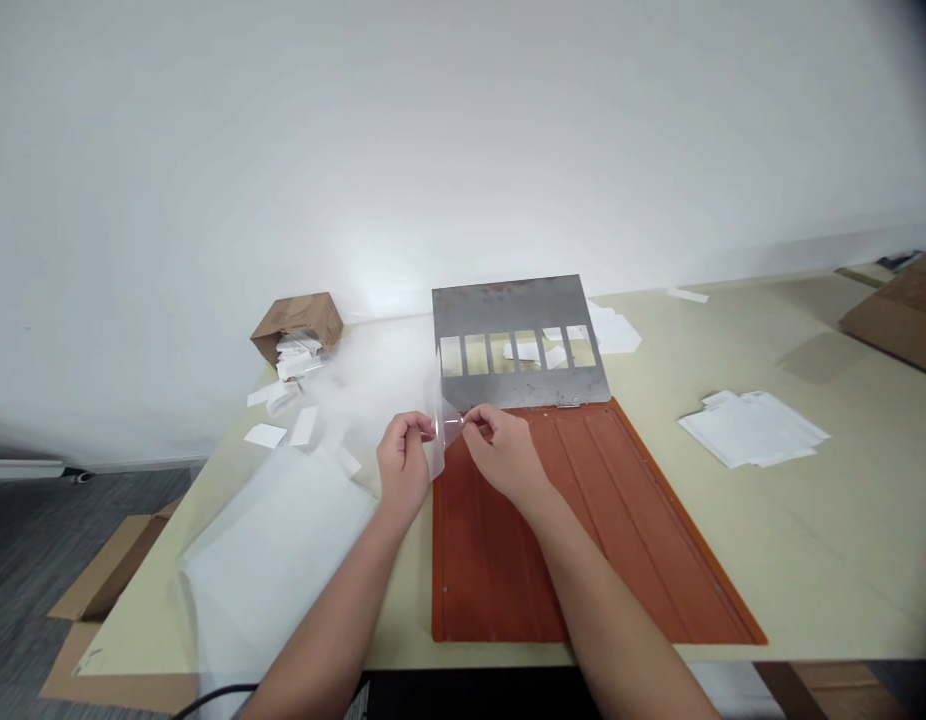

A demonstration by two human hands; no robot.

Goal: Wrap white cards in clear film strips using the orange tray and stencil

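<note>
A clear plastic film (438, 458) is stretched between my two hands, above the top left of a red-brown board (500, 560). My left hand (404, 460) pinches the film's left side. With thumb and fingertips together, my right hand (504, 450) grips its right corner, where the film draws to a point. Behind them a grey metal plate (508, 305) with a row of rectangular cut-outs is joined to the board by a hinge (568, 404). More translucent sheeting (283, 540) lies to the left of my left hand, partly behind my forearm.
A small cardboard box (313, 312) at back left spills white paper pieces (265, 435). White sheets (752, 430) are stacked at right, with another cardboard box (905, 310) beyond. A white wall (463, 150) rises behind the pale table (830, 560). An open carton (103, 570) stands low at left.
</note>
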